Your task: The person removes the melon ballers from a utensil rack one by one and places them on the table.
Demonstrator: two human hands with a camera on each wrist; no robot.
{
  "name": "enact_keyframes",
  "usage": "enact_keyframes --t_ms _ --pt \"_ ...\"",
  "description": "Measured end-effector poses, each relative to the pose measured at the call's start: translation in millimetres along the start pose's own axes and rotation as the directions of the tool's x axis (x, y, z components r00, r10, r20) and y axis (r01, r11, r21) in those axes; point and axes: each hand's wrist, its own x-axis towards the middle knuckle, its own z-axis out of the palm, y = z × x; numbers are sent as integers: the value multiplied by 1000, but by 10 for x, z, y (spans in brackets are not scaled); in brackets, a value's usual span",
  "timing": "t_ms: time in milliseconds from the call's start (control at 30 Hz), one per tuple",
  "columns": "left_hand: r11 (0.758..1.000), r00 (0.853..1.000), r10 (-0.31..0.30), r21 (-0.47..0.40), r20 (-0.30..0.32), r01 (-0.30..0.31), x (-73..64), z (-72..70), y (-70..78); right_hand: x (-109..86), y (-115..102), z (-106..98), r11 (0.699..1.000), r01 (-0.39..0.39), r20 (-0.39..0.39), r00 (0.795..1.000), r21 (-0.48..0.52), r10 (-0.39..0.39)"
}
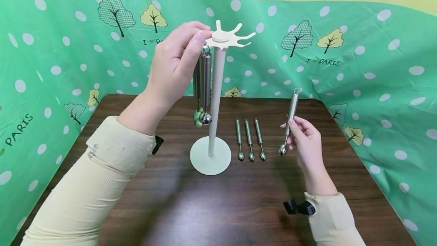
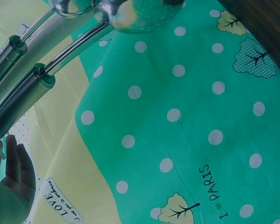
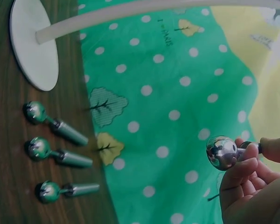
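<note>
Dotted cloth (image 1: 269,60) behind stand (image 1: 217,86) and spoons (image 1: 249,134)

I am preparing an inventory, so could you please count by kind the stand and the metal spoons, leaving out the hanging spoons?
White utensil stand: 1
Metal spoons lying on the table: 3
Metal spoon in the right hand: 1
Total: 5

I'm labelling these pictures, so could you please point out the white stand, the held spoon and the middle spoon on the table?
White stand (image 1: 216,101), head view, on its upright pole.
Held spoon (image 1: 291,108), head view, on its handle.
Middle spoon (image 1: 248,133), head view, on its handle.
</note>
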Motion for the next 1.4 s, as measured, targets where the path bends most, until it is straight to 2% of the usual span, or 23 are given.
enact_keyframes --t_ms 333,633,867,1000,1200,1400 --pt "1000 1000 0 2 9 0 -14 6 -10 162 262 -155 990 -125 22 992 -59 127" --pt "1000 1000 11 4 14 -11 10 1 6 252 471 -216 963 -207 22 977 -171 214" --pt "1000 1000 9 -7 11 -9 7 3 12 311 661 -242 939 -272 21 959 -209 283" --pt "1000 1000 8 -14 11 -8 1 5 9 363 770 -277 914 -305 29 946 -269 324" --pt "1000 1000 2 -11 6 -2 -11 3 -3 448 889 -277 854 -309 55 930 -419 363" --pt "1000 1000 -1 -4 2 1 -14 6 -13 498 980 -263 835 -323 53 921 -445 385"
